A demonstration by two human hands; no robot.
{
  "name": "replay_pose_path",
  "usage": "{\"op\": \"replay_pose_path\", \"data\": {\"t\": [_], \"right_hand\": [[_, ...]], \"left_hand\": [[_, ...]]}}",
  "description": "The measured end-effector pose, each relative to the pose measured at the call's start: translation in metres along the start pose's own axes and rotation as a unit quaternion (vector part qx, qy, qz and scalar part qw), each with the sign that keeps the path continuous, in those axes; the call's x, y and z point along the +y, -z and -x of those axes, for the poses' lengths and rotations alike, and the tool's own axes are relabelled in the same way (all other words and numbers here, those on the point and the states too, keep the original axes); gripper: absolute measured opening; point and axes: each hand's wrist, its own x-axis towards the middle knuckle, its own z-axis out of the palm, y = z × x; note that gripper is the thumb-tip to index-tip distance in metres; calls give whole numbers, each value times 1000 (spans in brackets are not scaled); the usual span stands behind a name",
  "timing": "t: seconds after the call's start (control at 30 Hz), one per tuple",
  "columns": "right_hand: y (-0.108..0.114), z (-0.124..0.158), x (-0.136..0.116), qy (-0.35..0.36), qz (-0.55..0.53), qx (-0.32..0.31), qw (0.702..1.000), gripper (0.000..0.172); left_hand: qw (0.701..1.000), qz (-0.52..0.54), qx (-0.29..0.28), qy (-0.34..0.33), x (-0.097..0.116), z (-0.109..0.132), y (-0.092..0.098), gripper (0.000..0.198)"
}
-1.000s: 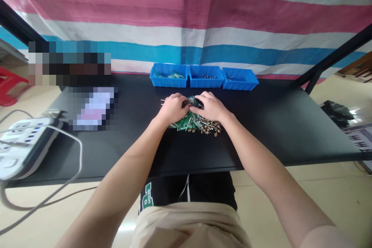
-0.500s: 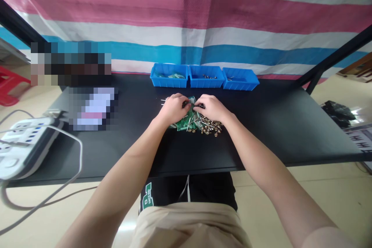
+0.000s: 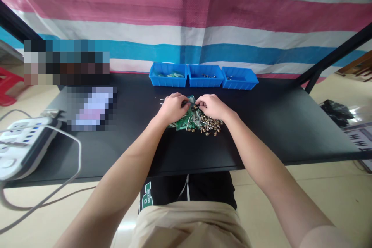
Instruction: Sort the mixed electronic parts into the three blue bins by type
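Observation:
Both hands work over a mixed pile on the black tabletop. My left hand [image 3: 174, 107] is closed over the left side of the pile, with thumb and fingers pinched together; whatever lies in them is too small to make out. Across from it, my right hand [image 3: 214, 106] pinches a small brass-headed screw [image 3: 195, 107] at its fingertips. Under and between the hands lie green plastic pieces [image 3: 182, 123], thin silver pins [image 3: 188, 122] and several brass-headed screws [image 3: 213, 124]. A few pins stick out beyond my left hand.
Behind the pile stand three blue bins: the left bin [image 3: 167, 81] with green pieces, the middle bin [image 3: 205, 82] with brass-headed screws, the right bin [image 3: 240, 84] with thin pins. A white power strip [image 3: 26, 143] with cables and a blurred-out phone-like object [image 3: 94, 108] are at left.
My right hand has drawn slightly right, away from my left, and a brass head now shows at its fingertips. My left hand has hardly moved.

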Motion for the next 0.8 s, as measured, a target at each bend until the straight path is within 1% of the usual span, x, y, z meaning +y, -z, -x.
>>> {"op": "replay_pose_path", "data": {"t": [0.1,0.4,0.53,0.67,0.8], "right_hand": [[0,0,-1,-5,10,-6,1000,26],[1,1,-1,3,21,-3,1000,15],[0,1,1,18,19,-10,1000,16],[-2,2,0,11,23,-12,1000,23],[-1,3,-3,11,39,-17,999,20]], "left_hand": [[1000,0,0,0,0,0,0,29],[1000,1,3,-6,-1,0,0,28],[1000,-2,8,-14,-2,-1,-1,27],[1000,-7,4,-10,-2,0,-1,28],[1000,-1,5,-12,-2,0,-1,28]]}}
